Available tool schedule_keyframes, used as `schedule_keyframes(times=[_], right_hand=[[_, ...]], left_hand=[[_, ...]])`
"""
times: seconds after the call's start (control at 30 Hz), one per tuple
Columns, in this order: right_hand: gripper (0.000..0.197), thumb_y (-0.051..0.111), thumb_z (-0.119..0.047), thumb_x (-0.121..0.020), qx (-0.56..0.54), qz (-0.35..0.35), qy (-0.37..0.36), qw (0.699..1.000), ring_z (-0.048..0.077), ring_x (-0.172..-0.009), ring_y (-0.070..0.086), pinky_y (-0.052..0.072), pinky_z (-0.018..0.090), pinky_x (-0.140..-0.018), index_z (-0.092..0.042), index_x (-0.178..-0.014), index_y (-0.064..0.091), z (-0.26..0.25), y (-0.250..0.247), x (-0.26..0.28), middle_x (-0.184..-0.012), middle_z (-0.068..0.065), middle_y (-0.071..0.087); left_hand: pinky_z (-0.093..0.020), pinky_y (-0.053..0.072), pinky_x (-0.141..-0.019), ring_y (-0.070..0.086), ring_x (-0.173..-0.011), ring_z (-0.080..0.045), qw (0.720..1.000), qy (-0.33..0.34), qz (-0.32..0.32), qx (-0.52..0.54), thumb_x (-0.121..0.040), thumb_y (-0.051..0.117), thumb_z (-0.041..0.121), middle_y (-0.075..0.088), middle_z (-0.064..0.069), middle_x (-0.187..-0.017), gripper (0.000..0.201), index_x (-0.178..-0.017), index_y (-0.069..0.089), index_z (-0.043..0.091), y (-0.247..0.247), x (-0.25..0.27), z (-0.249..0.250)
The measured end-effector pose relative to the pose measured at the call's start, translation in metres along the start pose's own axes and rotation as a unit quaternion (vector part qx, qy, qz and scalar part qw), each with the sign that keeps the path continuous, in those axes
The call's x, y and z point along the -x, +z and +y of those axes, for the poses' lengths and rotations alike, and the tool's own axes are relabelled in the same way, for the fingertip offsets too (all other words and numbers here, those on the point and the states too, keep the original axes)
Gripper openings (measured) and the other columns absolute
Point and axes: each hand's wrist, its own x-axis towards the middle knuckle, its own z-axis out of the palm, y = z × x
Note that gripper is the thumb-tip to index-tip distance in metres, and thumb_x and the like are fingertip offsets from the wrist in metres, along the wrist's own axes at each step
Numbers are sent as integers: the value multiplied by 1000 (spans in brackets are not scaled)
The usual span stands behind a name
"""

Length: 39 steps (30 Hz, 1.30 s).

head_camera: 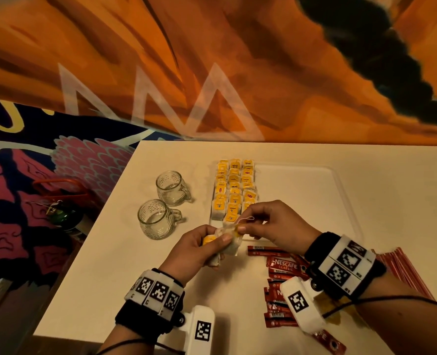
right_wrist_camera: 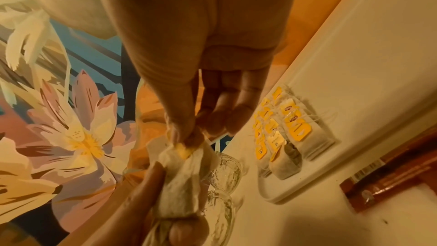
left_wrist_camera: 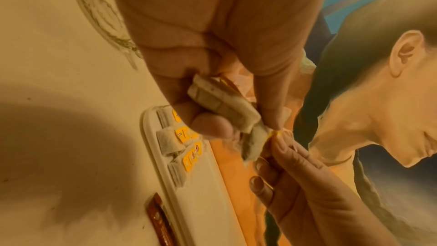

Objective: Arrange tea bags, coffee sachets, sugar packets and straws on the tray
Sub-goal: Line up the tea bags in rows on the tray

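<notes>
My left hand [head_camera: 202, 248] grips a small bundle of tea bags [head_camera: 229, 248] with yellow tags above the table's front middle. My right hand [head_camera: 271, 226] pinches the yellow tag [head_camera: 237, 233] of the top bag, its string looping up. In the left wrist view the bundle [left_wrist_camera: 222, 104] sits in the curled fingers [left_wrist_camera: 208, 126]; in the right wrist view thumb and forefinger [right_wrist_camera: 182, 132] pinch the tag [right_wrist_camera: 183, 151]. Several tea bags [head_camera: 234, 189] lie in three rows at the left end of the white tray [head_camera: 340, 190]. Red coffee sachets [head_camera: 284, 265] lie by my right wrist, red-striped straws [head_camera: 401, 267] to the right.
Two empty glass mugs [head_camera: 171, 187] [head_camera: 156, 219] stand left of the tray on the white table [head_camera: 110, 265]. A painted wall runs along the table's far edge. Left of the table a dark bottle [head_camera: 64, 216] and a red-handled thing sit lower down.
</notes>
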Motion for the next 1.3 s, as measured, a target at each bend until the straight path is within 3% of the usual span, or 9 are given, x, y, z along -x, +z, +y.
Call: schedule_keyframes(times=[0.23, 0.43, 0.6, 0.73, 0.87, 1.0, 1.17, 1.3], right_hand=[[3, 71, -14, -86, -58, 44, -10, 997, 27, -73, 67, 58, 38, -72, -13, -87, 69, 4, 4, -3, -81, 3, 70], [4, 61, -6, -92, -74, 53, 17, 996, 21, -69, 68, 56, 33, -66, -5, -92, 57, 10, -3, -7, -83, 14, 69], [3, 66, -17, -89, 76, 130, 30, 988, 18, -74, 66, 52, 32, -71, -19, -88, 63, 21, -16, -28, -78, 0, 70], [4, 65, -19, -89, 95, 89, 36, 991, 19, -78, 64, 51, 36, -74, -19, -87, 62, 24, 3, -54, -81, 0, 68], [9, 64, -15, -90, 62, 31, 76, 995, 14, -63, 58, 47, 27, -62, -18, -83, 59, 28, 28, -80, -68, -3, 62], [13, 66, -21, -89, 107, -20, 106, 988, 7, -61, 53, 42, 21, -58, -25, -79, 57, 41, 42, -96, -68, -8, 58], [5, 66, -22, -88, 158, 7, 111, 981, 11, -73, 56, 42, 19, -60, -22, -85, 62, 45, 41, -108, -77, -8, 60], [4, 69, -22, -86, 180, 16, 101, 978, 13, -85, 58, 44, 22, -70, -19, -88, 67, 43, 43, -114, -89, -6, 62]], left_hand=[[-25, 47, -47, 55, -49, -15, 995, -12, -3, 94, -80, 59, 30, 58, -13, -64, 24, -83, 54, 6, -6, -4, 3], [-25, 45, -49, 56, -58, -19, 995, -3, 51, 84, -90, 57, 22, 65, -14, -79, 17, -82, 57, 7, -17, -12, 2], [-26, 45, -49, 56, -61, -20, 993, -11, 93, 66, -92, 58, 21, 68, -10, -81, 16, -91, 59, 4, -34, -12, -1], [-27, 47, -53, 55, -63, -22, 995, -15, 94, 6, -92, 58, 21, 68, -15, -79, 19, -83, 59, 5, -42, -11, -6], [-28, 47, -54, 51, -63, -25, 995, -18, 94, -2, -92, 58, 22, 62, -17, -69, 21, -82, 60, 4, -48, -11, -7], [-26, 45, -53, 51, -65, -26, 995, -24, 94, -1, -92, 59, 23, 62, -17, -69, 21, -74, 59, 11, -57, -15, -9], [-26, 45, -53, 50, -69, -28, 995, -27, 96, 8, -92, 58, 22, 60, -19, -71, 20, -76, 59, 11, -66, -22, -9], [-23, 45, -50, 52, -59, -22, 995, -33, 88, 29, -93, 55, 22, 59, -12, -63, 20, -84, 59, 5, -68, -28, -9]])
